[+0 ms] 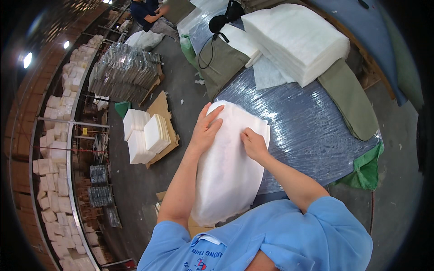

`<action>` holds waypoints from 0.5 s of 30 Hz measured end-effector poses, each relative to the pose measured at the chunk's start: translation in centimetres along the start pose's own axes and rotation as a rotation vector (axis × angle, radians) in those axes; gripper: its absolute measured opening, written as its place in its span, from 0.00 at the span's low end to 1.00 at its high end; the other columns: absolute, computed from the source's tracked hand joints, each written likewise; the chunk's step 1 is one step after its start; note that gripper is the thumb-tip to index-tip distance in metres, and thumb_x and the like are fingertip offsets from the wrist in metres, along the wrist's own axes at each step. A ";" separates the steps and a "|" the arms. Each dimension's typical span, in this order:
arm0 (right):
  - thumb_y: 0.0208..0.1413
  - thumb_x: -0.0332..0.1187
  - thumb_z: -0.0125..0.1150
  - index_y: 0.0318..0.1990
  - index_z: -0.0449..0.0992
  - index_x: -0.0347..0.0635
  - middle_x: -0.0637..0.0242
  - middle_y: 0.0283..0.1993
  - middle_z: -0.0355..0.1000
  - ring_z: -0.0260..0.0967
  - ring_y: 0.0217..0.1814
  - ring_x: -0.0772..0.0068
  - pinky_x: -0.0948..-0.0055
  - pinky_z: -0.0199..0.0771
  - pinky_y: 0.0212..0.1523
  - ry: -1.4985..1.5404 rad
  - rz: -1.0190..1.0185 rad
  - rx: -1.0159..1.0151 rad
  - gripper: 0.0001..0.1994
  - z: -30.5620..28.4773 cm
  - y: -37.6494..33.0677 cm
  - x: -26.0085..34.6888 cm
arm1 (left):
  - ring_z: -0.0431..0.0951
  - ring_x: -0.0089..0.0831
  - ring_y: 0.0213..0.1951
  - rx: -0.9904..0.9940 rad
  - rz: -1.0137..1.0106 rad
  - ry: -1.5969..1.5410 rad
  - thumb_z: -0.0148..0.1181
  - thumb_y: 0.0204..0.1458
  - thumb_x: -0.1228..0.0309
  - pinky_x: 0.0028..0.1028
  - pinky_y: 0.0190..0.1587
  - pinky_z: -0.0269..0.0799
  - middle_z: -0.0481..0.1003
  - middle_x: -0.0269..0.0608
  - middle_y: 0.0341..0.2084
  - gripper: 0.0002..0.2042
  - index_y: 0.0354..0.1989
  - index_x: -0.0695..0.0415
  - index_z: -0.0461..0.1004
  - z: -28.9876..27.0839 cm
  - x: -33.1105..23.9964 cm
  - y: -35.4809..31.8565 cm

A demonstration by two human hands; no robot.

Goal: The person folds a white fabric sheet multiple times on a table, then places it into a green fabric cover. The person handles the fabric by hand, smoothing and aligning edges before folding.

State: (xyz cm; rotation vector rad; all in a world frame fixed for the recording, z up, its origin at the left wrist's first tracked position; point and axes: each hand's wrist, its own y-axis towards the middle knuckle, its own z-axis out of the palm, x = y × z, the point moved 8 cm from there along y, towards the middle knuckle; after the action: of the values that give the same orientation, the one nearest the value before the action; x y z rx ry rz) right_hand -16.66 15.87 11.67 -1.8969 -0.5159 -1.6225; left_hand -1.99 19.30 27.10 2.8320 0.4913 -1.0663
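Note:
A soft white cushion pad (230, 180), with a thin white cloth over its top, lies in front of my body at the edge of the plastic-wrapped table. My left hand (204, 131) rests on the pad's far left edge, its thumb and fingers stretched apart over the cloth. Toward the pad's right edge, my right hand (254, 144) is closed, its fingertips pinching the cloth. The pad's near end sits close against my blue shirt. What lies under the pad is hidden.
Blue plastic wrap (298, 131) covers the table. On it are a thick stack of white padding sheets (298, 36), olive fabric covers (348, 99) and a black cord bundle (226, 18). Green cloth (364, 169) hangs at the right corner. White foam blocks (144, 135) stand on the floor; a person (151, 18) is beyond.

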 end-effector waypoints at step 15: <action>0.71 0.43 0.56 0.36 0.74 0.38 0.51 0.33 0.77 0.76 0.37 0.47 0.55 0.73 0.40 0.062 -0.197 0.049 0.16 2.0 -2.8 4.6 | 0.55 0.43 0.78 0.090 -0.052 -0.115 0.65 0.58 0.70 0.38 0.78 0.49 0.58 0.50 0.77 0.40 0.80 0.45 0.56 0.1 0.1 -3.3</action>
State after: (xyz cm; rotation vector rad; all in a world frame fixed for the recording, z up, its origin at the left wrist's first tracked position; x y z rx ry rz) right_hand -16.11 18.89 16.52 -1.8007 -0.7291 -1.7707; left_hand -3.06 22.43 27.07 2.8278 0.5214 -1.2837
